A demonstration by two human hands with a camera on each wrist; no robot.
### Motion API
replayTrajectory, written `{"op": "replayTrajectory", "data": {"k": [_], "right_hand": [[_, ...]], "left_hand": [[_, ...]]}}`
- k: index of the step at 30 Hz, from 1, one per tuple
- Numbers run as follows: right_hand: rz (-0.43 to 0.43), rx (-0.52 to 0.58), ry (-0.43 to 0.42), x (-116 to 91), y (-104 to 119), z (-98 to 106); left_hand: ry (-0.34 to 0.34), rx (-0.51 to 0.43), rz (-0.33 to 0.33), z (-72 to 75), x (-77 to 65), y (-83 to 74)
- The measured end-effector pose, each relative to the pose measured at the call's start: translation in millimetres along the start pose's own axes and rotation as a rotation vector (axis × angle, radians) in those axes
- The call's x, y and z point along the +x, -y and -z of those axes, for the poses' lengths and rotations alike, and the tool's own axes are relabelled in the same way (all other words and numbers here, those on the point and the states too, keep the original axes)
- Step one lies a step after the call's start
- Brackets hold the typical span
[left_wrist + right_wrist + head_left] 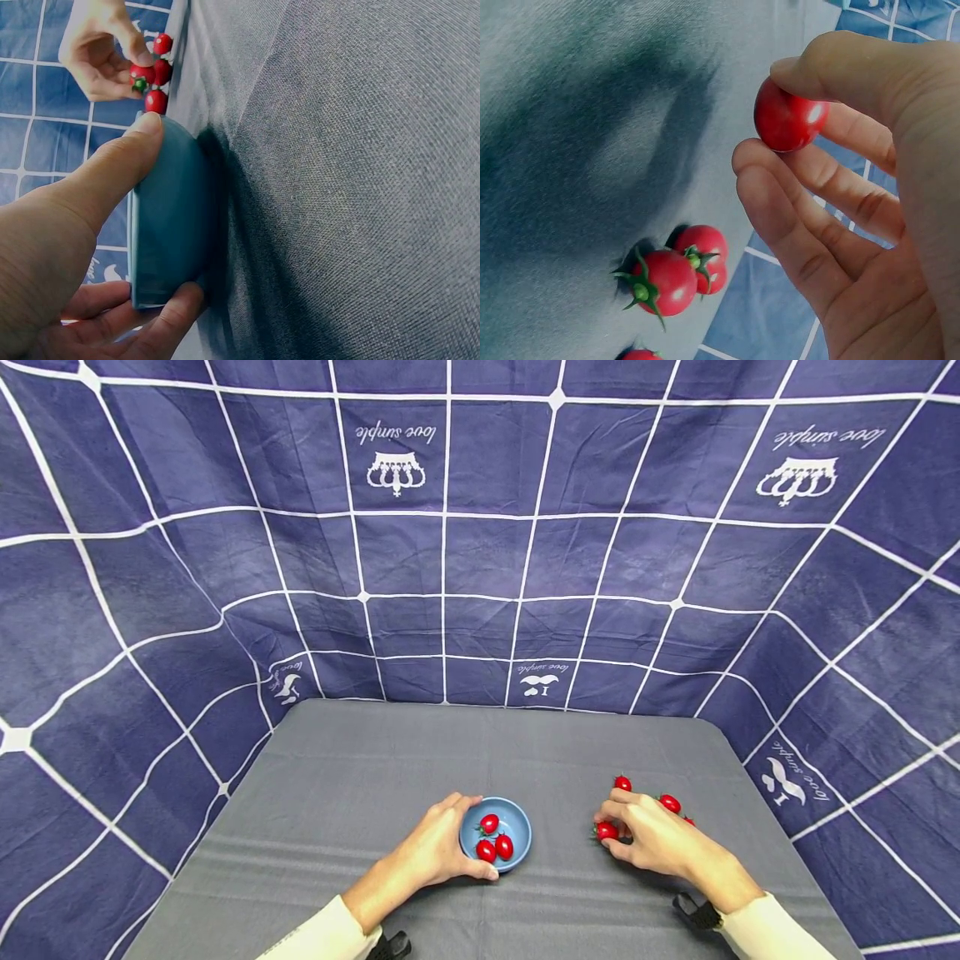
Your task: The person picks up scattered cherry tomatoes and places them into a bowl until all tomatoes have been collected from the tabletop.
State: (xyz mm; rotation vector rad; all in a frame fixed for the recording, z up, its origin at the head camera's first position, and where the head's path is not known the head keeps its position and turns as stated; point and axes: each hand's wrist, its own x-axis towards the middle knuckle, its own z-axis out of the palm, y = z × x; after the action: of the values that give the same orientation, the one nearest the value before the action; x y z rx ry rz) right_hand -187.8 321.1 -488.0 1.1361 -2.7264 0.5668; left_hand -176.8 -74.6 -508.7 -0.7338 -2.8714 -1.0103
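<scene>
My left hand (437, 843) grips the rim of a small blue bowl (521, 818), thumb on the near side and fingers round the far side. Three red cherry tomatoes (504, 846) with green stems lie inside it. To the right, my right hand (651, 835) pinches another cherry tomato (787, 116) between thumb and fingertips, above the grey cloth. In the right wrist view, loose cherry tomatoes (667, 281) rest on the cloth below that hand. From the left wrist, the bowl's outer wall (176, 217) shows, and its inside is hidden.
A grey cloth (360, 760) covers the table. Blue fabric with white grid lines (480, 556) hangs behind it and on both sides. Just beyond my right hand lie loose cherry tomatoes (670, 803), one of them partly hidden by the hand.
</scene>
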Motion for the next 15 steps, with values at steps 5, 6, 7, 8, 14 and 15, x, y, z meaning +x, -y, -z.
{"op": "replayTrajectory", "data": {"k": [5, 6, 7, 8, 14, 15], "right_hand": [[0.003, -0.004, -0.008, 4.8, 3.4, -0.5], [0.004, -0.005, -0.009, 5.6, 4.0, -0.7], [0.003, -0.005, -0.007, 6.4, 4.6, -0.7], [0.001, -0.007, -0.006, 7.3, 5.2, -0.7], [0.002, -0.016, 0.01, 14.0, 8.9, -0.2], [0.005, -0.02, 0.01, 15.4, 9.6, -0.2]], "left_hand": [[-0.008, 0.004, -0.008, 0.0, 0.4, 0.9], [-0.008, 0.005, -0.009, -0.1, 0.4, 0.9], [-0.008, 0.005, -0.009, -0.1, 0.4, 0.9], [-0.008, 0.005, -0.009, -0.1, 0.3, 0.8], [-0.003, 0.001, -0.001, -0.1, 0.0, 0.8], [-0.003, 0.001, -0.001, 0.0, 0.1, 0.8]]}}
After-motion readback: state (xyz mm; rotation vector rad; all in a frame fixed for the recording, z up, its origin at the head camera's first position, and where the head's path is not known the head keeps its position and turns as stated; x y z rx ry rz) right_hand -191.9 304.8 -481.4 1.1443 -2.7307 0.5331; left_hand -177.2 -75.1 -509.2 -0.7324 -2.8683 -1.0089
